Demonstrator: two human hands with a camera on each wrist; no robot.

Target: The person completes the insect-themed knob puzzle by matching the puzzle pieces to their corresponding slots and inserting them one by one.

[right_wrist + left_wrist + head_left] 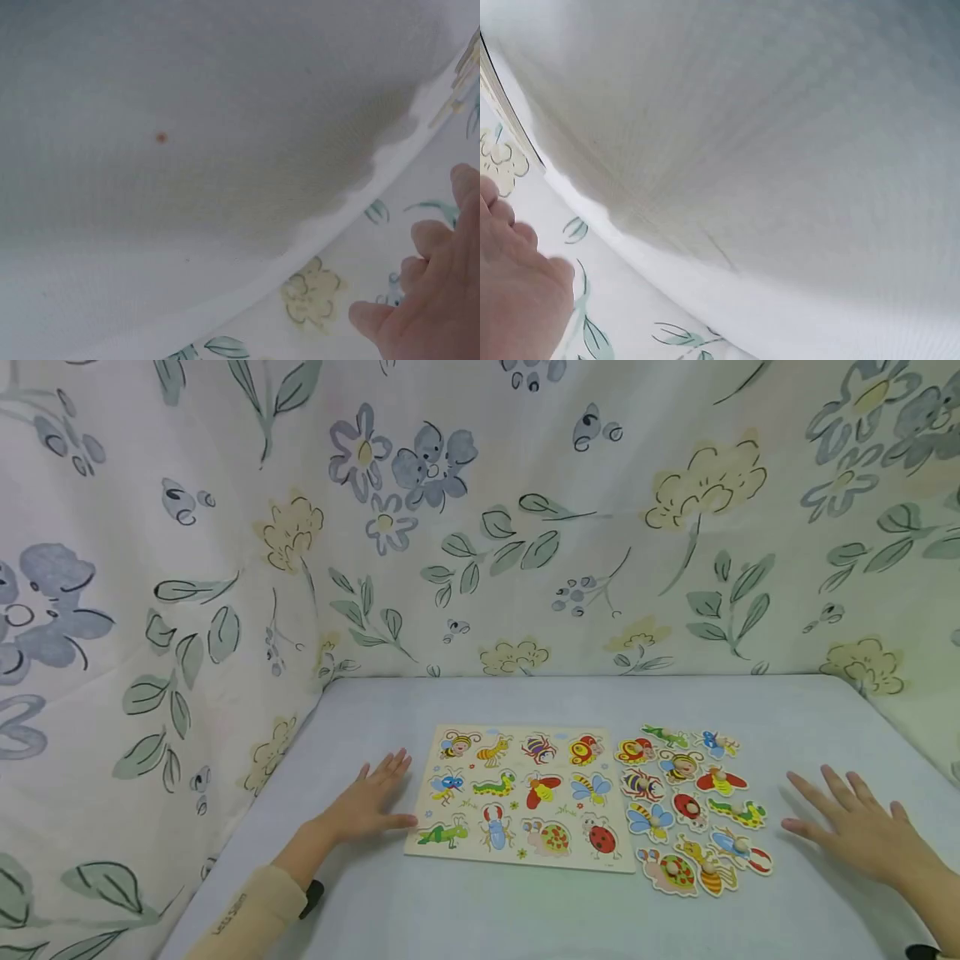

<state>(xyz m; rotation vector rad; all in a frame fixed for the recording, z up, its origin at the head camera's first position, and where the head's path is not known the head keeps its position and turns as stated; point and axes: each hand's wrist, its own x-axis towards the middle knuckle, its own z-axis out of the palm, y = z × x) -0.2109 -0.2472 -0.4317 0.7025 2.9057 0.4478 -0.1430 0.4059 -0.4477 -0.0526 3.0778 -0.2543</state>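
A wooden puzzle board [517,860] printed with insects and other small creatures lies flat on the white table. Directly right of it, loose knobbed puzzle pieces lie in a cluster, among them a ladybug piece [690,810], a snail piece [667,872] and a caterpillar piece [738,812]. My left hand [367,802] is spread beside the board's left edge, its thumb close to that edge, holding nothing. To the right of the pieces, my right hand [862,827] has its fingers spread and holds nothing. Each wrist view shows part of its hand, the left [521,277] and the right [435,277].
A white cloth covers the table [525,918]. Behind and along the left hangs a floral curtain [480,610], which meets the table's back edge.
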